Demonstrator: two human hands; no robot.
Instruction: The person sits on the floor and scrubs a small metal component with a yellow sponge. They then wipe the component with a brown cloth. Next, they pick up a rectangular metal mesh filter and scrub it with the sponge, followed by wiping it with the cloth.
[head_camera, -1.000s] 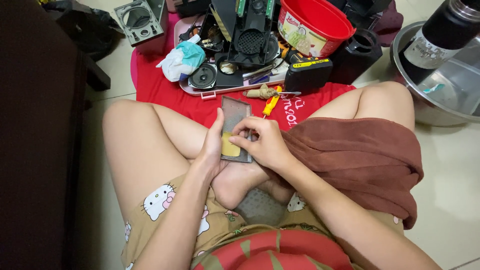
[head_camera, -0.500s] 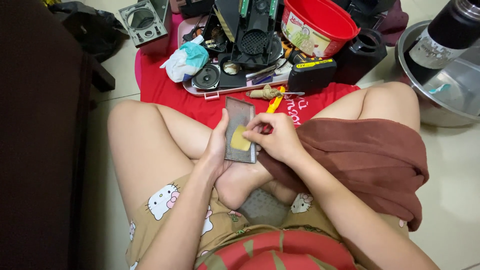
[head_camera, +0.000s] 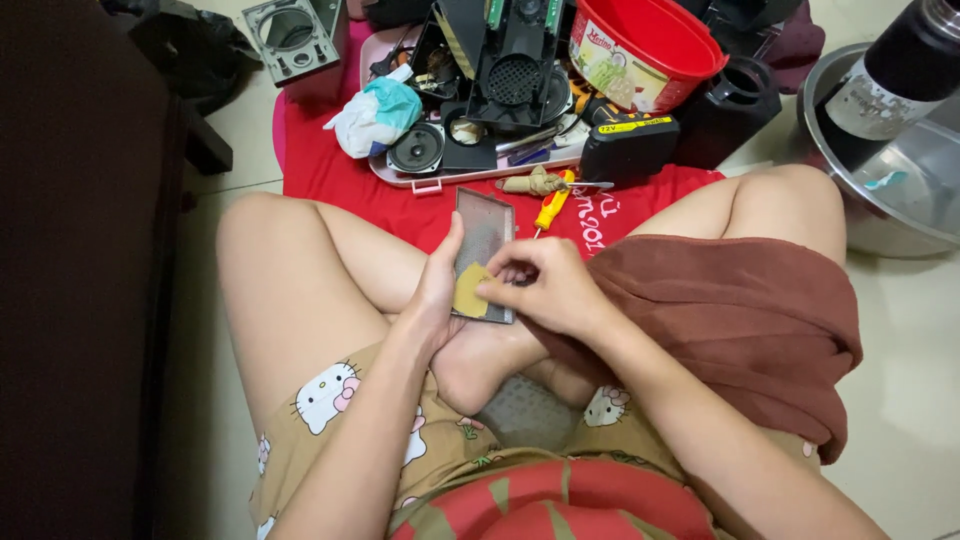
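Observation:
I sit cross-legged on the floor. My left hand (head_camera: 437, 285) grips a flat grey rectangular mesh panel (head_camera: 485, 232) by its left edge, held upright over my lap. My right hand (head_camera: 545, 285) pinches a small yellowish-brown piece (head_camera: 468, 295) pressed against the panel's lower part. A brown cloth (head_camera: 740, 320) is draped over my right thigh.
Ahead on a red cloth (head_camera: 320, 170) lies a pink tray (head_camera: 470, 172) with speaker parts, a black housing and a crumpled white-and-teal bag (head_camera: 372, 115). A yellow-handled screwdriver (head_camera: 552, 208), black battery pack (head_camera: 628, 145), red tub (head_camera: 640, 50) and steel basin (head_camera: 900, 190) with a dark bottle are nearby. Dark furniture stands left.
Both hands and the panel stay in nearly the same place; my right fingers have shifted lower on the panel, onto the yellowish piece.

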